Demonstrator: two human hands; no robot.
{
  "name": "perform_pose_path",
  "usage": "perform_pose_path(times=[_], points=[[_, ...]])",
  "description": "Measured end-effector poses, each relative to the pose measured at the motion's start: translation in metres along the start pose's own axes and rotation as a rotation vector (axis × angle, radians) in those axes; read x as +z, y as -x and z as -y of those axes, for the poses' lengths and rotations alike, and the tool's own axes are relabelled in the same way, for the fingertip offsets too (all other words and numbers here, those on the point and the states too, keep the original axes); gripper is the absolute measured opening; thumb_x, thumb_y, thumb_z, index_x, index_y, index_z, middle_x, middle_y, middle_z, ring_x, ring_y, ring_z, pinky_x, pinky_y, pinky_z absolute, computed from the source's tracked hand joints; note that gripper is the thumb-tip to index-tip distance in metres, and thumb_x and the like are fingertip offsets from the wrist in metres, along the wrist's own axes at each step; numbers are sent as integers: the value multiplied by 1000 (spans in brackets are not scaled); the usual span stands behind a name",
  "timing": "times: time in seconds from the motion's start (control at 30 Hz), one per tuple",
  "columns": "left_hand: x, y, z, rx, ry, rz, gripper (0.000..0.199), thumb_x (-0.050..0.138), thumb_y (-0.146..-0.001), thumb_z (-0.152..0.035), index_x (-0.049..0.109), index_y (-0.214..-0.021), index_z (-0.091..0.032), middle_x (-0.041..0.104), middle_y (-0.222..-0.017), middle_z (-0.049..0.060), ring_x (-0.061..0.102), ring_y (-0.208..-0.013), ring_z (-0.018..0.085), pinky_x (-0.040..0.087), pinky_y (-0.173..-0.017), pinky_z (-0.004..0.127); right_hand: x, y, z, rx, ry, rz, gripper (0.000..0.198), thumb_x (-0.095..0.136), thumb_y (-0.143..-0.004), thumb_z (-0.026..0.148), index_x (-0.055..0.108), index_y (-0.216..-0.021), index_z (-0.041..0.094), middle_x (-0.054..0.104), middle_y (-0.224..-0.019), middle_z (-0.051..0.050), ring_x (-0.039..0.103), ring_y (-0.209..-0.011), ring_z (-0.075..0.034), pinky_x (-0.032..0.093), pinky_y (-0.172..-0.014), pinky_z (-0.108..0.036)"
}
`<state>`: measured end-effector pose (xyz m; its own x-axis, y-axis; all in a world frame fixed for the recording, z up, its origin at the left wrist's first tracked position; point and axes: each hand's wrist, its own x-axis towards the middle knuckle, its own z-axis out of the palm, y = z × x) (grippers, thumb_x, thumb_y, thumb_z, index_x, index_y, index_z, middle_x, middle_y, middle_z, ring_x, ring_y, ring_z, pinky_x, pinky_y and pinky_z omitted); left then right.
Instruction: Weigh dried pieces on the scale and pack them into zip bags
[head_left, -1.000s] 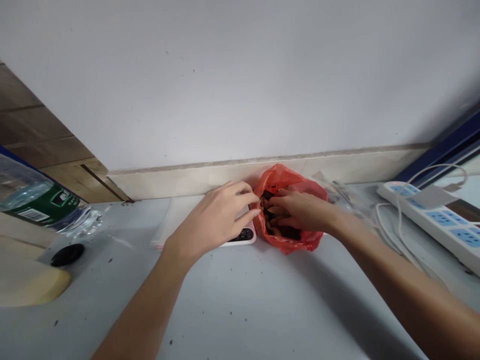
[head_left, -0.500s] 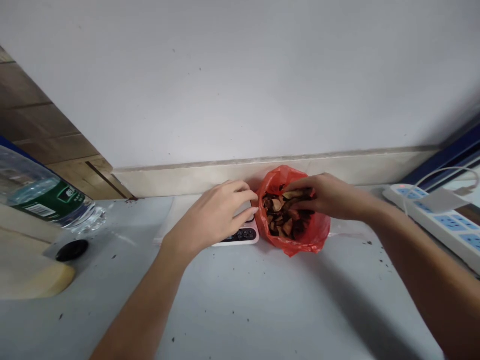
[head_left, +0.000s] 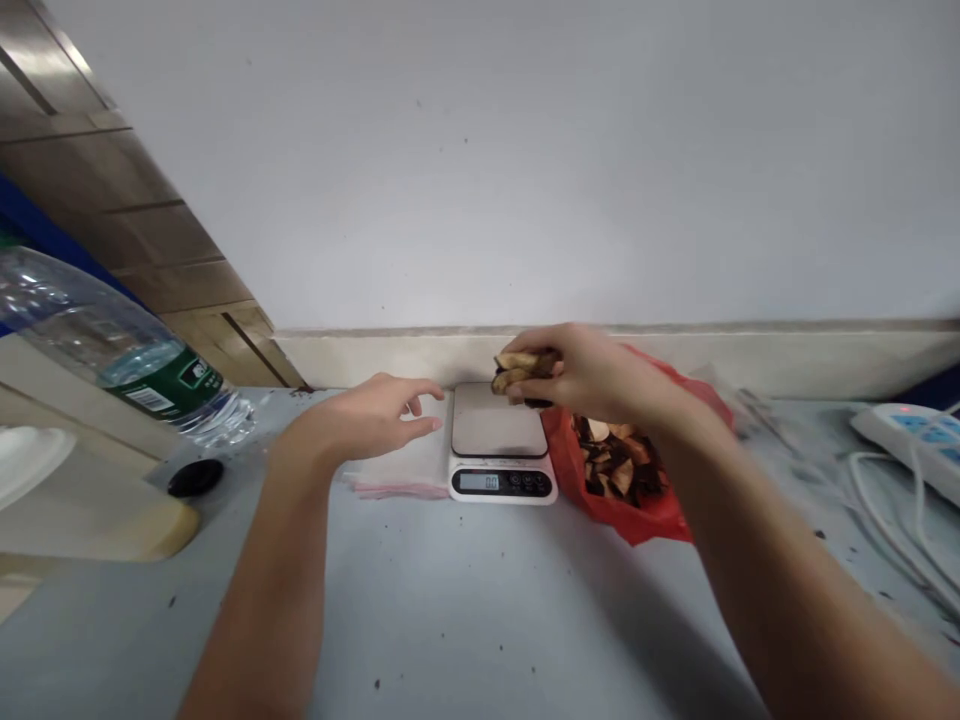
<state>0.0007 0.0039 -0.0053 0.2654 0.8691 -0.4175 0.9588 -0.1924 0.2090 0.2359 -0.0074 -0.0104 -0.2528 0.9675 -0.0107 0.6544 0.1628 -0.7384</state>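
A few brown dried slices are pinched in my right hand, held above the back right of a white digital kitchen scale. Its plate is bare and the display reads 0.0. Right of the scale stands an open red plastic bag, partly covered by my right forearm, with many more dried slices inside. My left hand hovers left of the scale with its fingers apart, holding nothing. Beneath it lies a stack of clear plastic bags against the scale's left side.
At the left are a large water bottle, a black cap and a whitish container with a yellowish base. A white power strip and cable lie at the right. A wall rises behind the grey table.
My right hand has come out of the red bag with dried slices and moved left over the scale. My left hand has shifted left, off the scale. The view has turned slightly.
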Motion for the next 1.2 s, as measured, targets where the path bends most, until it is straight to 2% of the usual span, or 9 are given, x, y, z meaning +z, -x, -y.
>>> perform_pose_path(times=[0.13, 0.23, 0.5, 0.6, 0.7, 0.9, 1.07, 1.2], points=[[5, -7, 4, -38, 3, 86, 57, 51, -100, -49, 49, -155, -34, 64, -146, 8, 66, -125, 28, 48, -107, 40, 34, -25, -10, 25, 85, 118, 17, 66, -85, 7, 61, -76, 20, 78, -85, -3, 70, -78, -17, 48, -66, -26], [9, -11, 3, -4, 19, 107, 56, 51, -100, -45, 48, -155, -37, 64, -148, 6, 65, -126, 27, 47, -108, 40, 42, -31, -20, 32, 109, 151, 19, 68, -86, 8, 60, -73, 20, 77, -80, -4, 67, -70, -16, 45, -62, -26], [10, -11, -5, 18, -13, 122, 51, 50, -100, -53, 54, -148, -38, 68, -140, 6, 67, -122, 27, 49, -104, 40, 36, -30, -28, 15, 134, 159, 7, 70, -86, 12, 70, -85, 19, 80, -90, -4, 71, -81, -18, 50, -71, -26], [10, -9, -7, 24, -20, 125, 51, 49, -100, -50, 53, -149, -37, 69, -139, 7, 67, -121, 27, 50, -103, 40, 33, -31, -32, 2, 152, 138, 12, 67, -87, 11, 76, -91, 18, 81, -99, -7, 72, -87, -20, 52, -78, -29], [10, -9, -8, 36, -19, 122, 51, 48, -100, -49, 54, -149, -36, 69, -139, 9, 68, -120, 28, 50, -102, 40, 31, -32, -35, -29, 155, 142, 19, 61, -91, 10, 78, -92, 19, 82, -99, -7, 72, -87, -21, 52, -79, -30], [11, -12, -8, 46, -3, 122, 53, 50, -99, -49, 54, -150, -35, 68, -141, 9, 67, -122, 28, 50, -102, 40, 28, -31, -36, -78, 165, 120, 22, 57, -91, 8, 76, -94, 18, 80, -98, -7, 69, -83, -20, 49, -76, -29], [9, -10, -4, 25, -16, 111, 51, 49, -97, -48, 57, -145, -34, 68, -141, 9, 68, -121, 28, 51, -98, 37, 22, -28, -35, -98, 133, 103, 18, 54, -92, 15, 70, -85, 19, 75, -83, -4, 64, -73, -17, 46, -69, -28], [6, -9, 2, -46, -80, 159, 52, 63, -85, -51, 64, -132, -27, 72, -131, 10, 70, -111, 28, 53, -91, 35, 15, -24, -35, -130, 111, 46, 17, 53, -90, 18, 63, -77, 20, 72, -81, -2, 62, -76, -17, 44, -71, -28]])
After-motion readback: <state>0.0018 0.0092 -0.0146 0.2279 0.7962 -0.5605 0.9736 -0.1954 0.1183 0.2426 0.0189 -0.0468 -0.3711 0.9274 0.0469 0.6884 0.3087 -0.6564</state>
